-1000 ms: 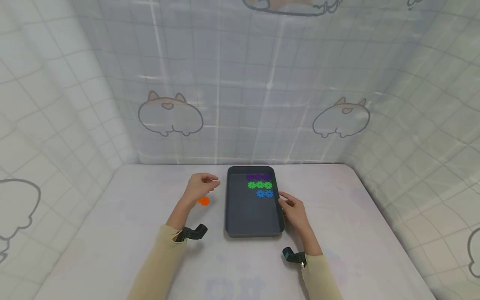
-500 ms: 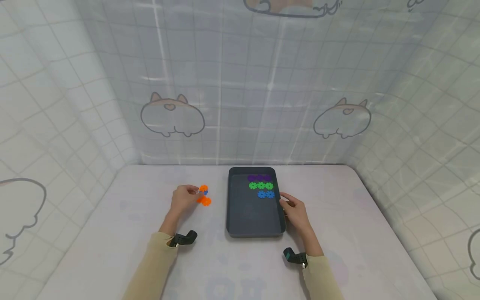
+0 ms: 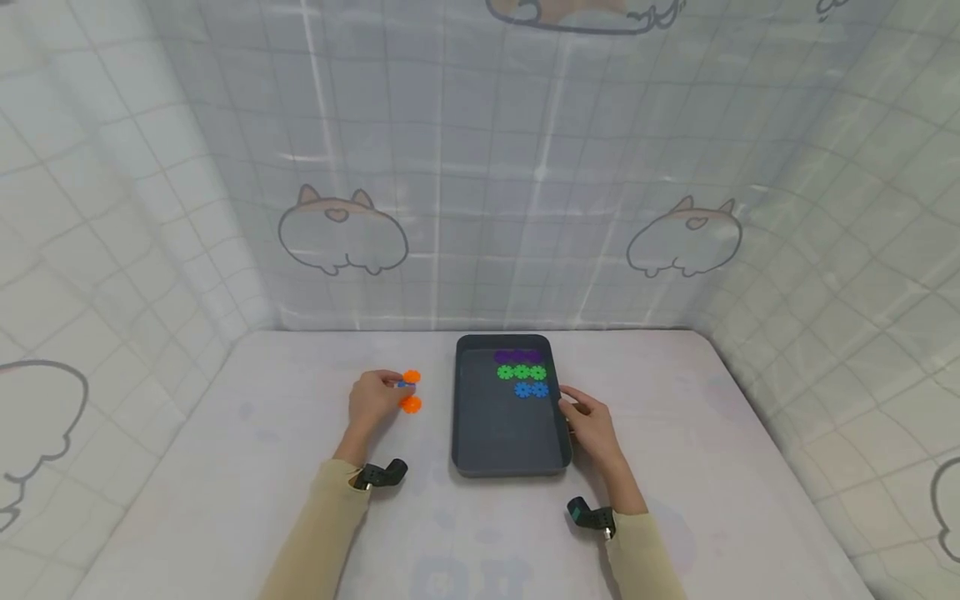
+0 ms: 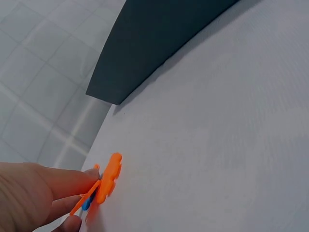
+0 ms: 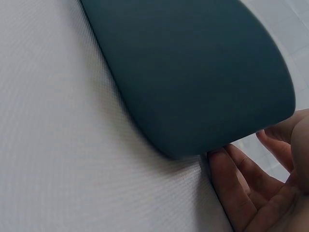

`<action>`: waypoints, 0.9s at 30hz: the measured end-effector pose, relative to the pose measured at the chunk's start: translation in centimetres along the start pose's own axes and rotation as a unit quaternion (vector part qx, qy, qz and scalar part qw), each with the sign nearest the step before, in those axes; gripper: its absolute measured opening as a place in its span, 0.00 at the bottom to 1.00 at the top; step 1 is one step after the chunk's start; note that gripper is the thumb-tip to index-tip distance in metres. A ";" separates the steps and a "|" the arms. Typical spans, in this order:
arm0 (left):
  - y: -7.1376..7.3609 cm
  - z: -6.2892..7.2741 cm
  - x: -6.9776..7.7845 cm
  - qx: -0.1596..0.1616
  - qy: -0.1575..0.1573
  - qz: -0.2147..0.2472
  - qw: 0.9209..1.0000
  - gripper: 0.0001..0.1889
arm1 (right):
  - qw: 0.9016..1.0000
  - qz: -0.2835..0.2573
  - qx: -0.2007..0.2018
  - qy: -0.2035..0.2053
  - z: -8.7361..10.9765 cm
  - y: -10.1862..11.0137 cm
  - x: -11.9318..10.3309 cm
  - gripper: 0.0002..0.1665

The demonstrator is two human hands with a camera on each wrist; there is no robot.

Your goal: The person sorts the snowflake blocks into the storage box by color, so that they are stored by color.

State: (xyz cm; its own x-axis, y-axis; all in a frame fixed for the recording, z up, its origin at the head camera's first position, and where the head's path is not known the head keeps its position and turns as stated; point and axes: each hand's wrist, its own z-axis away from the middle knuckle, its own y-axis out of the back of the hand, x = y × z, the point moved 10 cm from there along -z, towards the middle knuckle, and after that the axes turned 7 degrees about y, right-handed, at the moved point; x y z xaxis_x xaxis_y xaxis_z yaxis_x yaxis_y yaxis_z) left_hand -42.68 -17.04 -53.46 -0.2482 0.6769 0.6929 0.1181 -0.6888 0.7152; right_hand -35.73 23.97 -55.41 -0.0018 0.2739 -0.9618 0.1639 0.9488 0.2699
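Observation:
Left of the tray, my left hand [image 3: 370,402] pinches a small blue toothed disc [image 3: 406,384] between thumb and fingers. An orange disc [image 3: 412,377] lies just beyond the fingertips and more orange discs [image 3: 411,405] lie nearer me. In the left wrist view, the orange pieces [image 4: 110,178] crowd the fingertips and mostly hide the blue disc [image 4: 87,204]. My right hand [image 3: 591,421] rests its fingertips against the right side of the dark grey tray [image 3: 510,442]. In the right wrist view, bent fingers [image 5: 229,183] meet the tray's lower edge.
Inside the tray, toward its upper right, lie a row of purple discs [image 3: 517,357], a row of green discs [image 3: 522,372] and two blue discs [image 3: 531,390]. A white cloth-covered table [image 3: 480,533] lies below, with patterned curtains behind and at both sides.
My left hand has come down and left from beside the tray to the orange pieces, and a blue disc now shows at its fingertips. The right hand and tray stay in place.

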 end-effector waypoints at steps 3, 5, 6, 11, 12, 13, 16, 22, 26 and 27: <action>-0.2 0.0 -0.2 0.000 0.010 0.006 1.000 0.21 | 1.000 0.002 -0.003 -0.002 0.0 0.0 0.1 0.21; -0.2 0.1 -0.2 0.000 0.013 0.012 1.000 0.21 | 1.000 0.003 -0.003 -0.004 0.0 -0.1 0.1 0.21; -0.2 0.1 -0.2 -0.001 0.012 0.014 1.000 0.21 | 1.000 0.005 -0.003 -0.003 0.0 -0.1 0.1 0.21; 0.5 0.4 -0.4 0.018 0.013 0.036 0.999 0.17 | 1.000 0.011 -0.002 0.000 0.2 0.0 0.1 0.21; 0.7 0.5 -0.5 0.024 0.014 0.042 0.999 0.16 | 1.000 0.012 -0.002 0.002 0.2 0.0 0.1 0.22; 1.0 0.5 -0.6 0.031 0.014 0.049 0.998 0.15 | 1.000 0.013 -0.003 0.002 0.2 0.1 0.1 0.22; 1.6 0.5 -0.9 0.034 0.013 0.074 0.997 0.12 | 1.000 0.012 -0.003 -0.001 0.2 0.1 0.0 0.21; 2.1 0.4 -1.7 0.012 0.030 0.123 0.992 0.13 | 1.000 0.011 0.001 0.002 0.1 0.1 -0.1 0.22; 1.9 0.7 -1.9 -0.016 0.044 0.156 0.987 0.14 | 1.000 0.014 0.003 0.001 0.1 0.1 -0.2 0.22; 1.9 0.7 -1.9 -0.021 0.045 0.164 0.985 0.14 | 1.000 0.014 0.003 -0.001 0.1 0.1 -0.2 0.21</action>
State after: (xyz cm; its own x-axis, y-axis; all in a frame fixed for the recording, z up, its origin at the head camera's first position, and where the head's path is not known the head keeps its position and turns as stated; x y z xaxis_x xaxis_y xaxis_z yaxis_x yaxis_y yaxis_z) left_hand -41.28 -19.43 -53.30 -0.2876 0.3917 0.8740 0.1671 -0.8780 0.4485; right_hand -35.58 24.01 -55.22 0.0046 0.3004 -0.9538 0.1704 0.9396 0.2968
